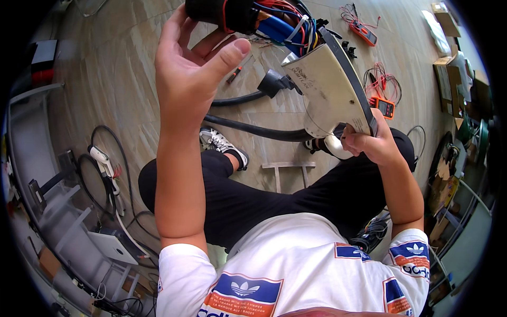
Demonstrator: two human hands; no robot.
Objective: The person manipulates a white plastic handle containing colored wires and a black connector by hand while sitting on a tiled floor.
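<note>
An opened charging gun is held up in front of me. Its cream-coloured handle (328, 87) has a black edge strip and handwriting on its side. My right hand (369, 141) is closed round the handle's lower end. From the upper end comes a bundle of coloured wires (303, 31) with a blue sleeve, leading to the black connector head (219, 15). My left hand (198, 68) supports that head with its fingers curled against it, the thumb standing apart. Part of the head lies beyond the picture's top edge. A thick black cable (253, 128) runs behind the gun's lower end.
A black plug-like part (272, 83) and a small red-and-black tool (234, 75) lie on the floor. Two multimeters (363, 33) with leads are farther right. Another white charging gun (100, 156) with coiled cable is at left. A metal stool frame (289, 165) stands between my legs.
</note>
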